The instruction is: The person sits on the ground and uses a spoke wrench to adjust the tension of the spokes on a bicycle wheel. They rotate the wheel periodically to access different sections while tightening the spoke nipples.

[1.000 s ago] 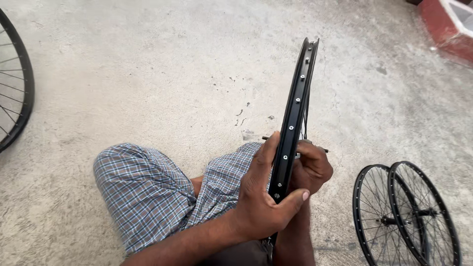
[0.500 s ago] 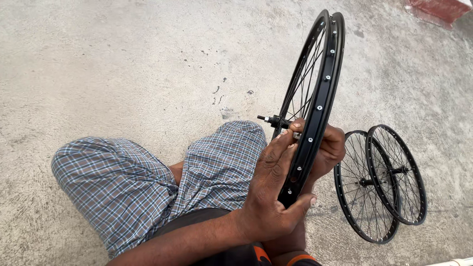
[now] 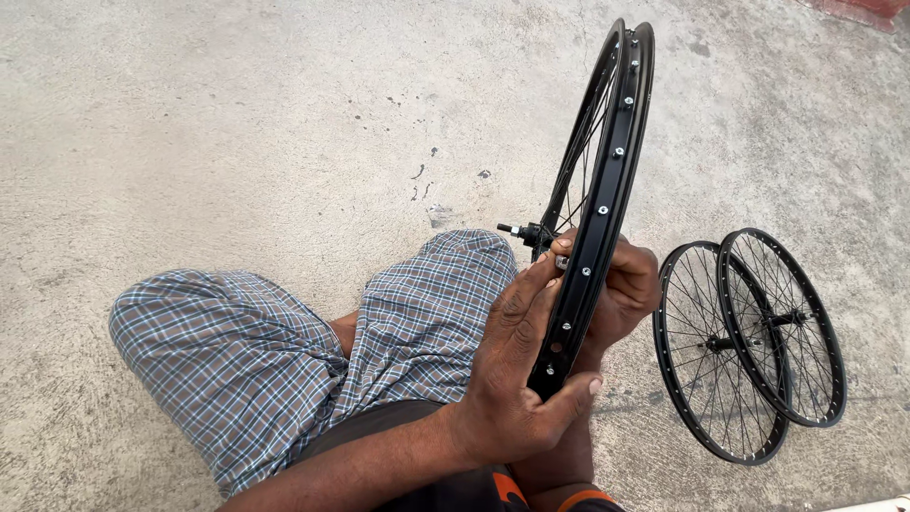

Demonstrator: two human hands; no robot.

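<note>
Item: black bicycle wheel (image 3: 607, 190), spoked, rim drilled with a row of bright nipple heads, hub axle (image 3: 519, 230) jutting to my left. I hold it upright and edge-on in front of me, its lower arc down over my lap, its top leaning away. My left hand (image 3: 517, 379) is closed around the rim's lower part, thumb pressed against its outer channel, fingers laid along the near side. My right hand (image 3: 627, 289) grips the far side of the same rim, fingers curled over it; whether it pinches a spoke or nipple as well I cannot tell. Handling note, as I judge it: keep the left hand firm as the anchor so the rim does not twist, and let the right hand work lightly near the nipple row, keeping the spokes clear of my knee. Beneath: my crossed legs in checked shorts (image 3: 284, 360). Beside, to my right on the ground, two more black spoked wheels (image 3: 749, 341) standing leaned together. All on rough grey concrete floor (image 3: 237, 123).
</note>
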